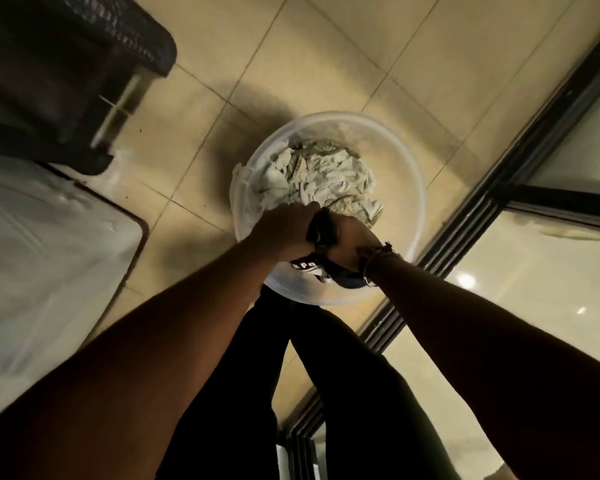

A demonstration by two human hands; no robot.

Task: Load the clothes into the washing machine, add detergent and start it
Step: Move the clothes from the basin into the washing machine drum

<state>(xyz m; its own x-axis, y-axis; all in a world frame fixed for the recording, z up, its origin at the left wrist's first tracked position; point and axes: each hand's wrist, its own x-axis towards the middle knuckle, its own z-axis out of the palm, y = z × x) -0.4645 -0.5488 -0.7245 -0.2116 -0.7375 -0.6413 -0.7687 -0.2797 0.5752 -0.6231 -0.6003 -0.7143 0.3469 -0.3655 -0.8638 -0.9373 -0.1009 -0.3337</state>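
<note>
Reaching down with both arms, you have your hands together over the near side of a clear plastic basin (417, 188) that stands on the tiled floor (326, 46). Your left hand (284, 226) is curled around a dark garment (321, 230), with its knuckles turned up toward the camera. Your right hand (352, 242) grips the same garment from the other side, so the two hands touch with the cloth bunched between them. Part of the garment hangs below your hands: a dark band with white lettering (305, 264) and a bluish fold beside it, both lying against the near inner wall of the basin. The lettering is too blurred to read.

The rest of the laundry, a crumpled heap of pale clothes (321, 176) with some greenish patterned cloth mixed in, fills the middle of the basin just beyond your fingers. On your right wrist sits a thin bracelet (378, 258).

The washing machine (42, 244) stands to your left, well apart from the basin, with only its white top and dark rounded edge trim showing. Behind it, further to the left, is a dark woven basket (84, 39) with a rim of open weave. To your right a dark metal door frame (492, 188) runs diagonally across the floor, with glossy tiles beyond it. Your legs, in dark trousers (326, 393), stand directly below the basin in the view, near its closest rim.
</note>
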